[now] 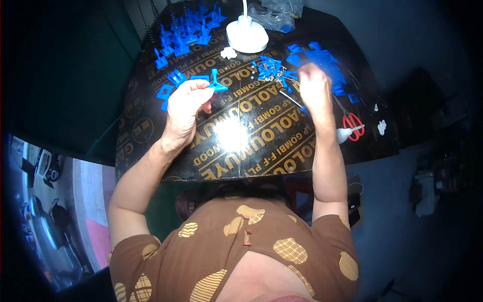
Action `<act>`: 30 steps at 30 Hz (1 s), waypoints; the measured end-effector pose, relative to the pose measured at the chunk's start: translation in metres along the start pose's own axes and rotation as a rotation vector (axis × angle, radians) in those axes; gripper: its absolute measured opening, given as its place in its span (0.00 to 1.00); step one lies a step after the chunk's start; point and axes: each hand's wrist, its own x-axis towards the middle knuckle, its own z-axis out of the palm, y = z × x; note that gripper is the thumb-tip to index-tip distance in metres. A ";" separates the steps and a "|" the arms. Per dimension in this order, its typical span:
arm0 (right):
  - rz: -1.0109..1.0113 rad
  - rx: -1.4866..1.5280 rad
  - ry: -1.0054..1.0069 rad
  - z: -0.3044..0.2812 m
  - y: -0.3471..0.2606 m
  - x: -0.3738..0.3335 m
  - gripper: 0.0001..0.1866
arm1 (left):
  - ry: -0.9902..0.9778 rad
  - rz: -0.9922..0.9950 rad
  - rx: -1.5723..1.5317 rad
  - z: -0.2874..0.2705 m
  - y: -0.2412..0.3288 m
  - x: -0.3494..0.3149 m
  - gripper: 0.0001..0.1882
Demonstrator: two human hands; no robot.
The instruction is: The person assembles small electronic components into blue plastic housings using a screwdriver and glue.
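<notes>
My left hand is closed, thumb and fingers pinching a small blue plastic piece with a flat base and a thin upright post. Several loose blue square pieces lie just beyond and beside that hand. Over on the right, my right hand is curled at the near edge of a heap of flat blue pieces. Glare washes out its fingers, so anything in them is hidden. Left of it lies a pile of small blue parts with thin brass-coloured pins among them.
Finished-looking blue pieces with dark springs stand at the far left. A white lamp base stands at the back, near clear plastic bags. Red-handled scissors and a white nozzle bottle lie right of my right forearm on the dark printed board.
</notes>
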 end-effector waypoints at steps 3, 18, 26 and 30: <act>0.046 -0.133 0.079 -0.005 0.019 0.004 0.09 | 0.016 0.007 -0.022 0.001 -0.002 0.000 0.12; 0.216 -0.186 -0.101 0.014 0.034 0.010 0.08 | -0.003 -0.025 -0.013 0.003 -0.002 -0.001 0.12; 0.113 -0.192 -0.082 0.032 0.043 0.014 0.08 | -0.038 -0.033 0.011 0.001 -0.001 -0.002 0.12; 0.066 -0.248 -0.096 0.035 0.044 0.016 0.09 | -0.035 -0.042 0.018 0.002 0.000 -0.002 0.11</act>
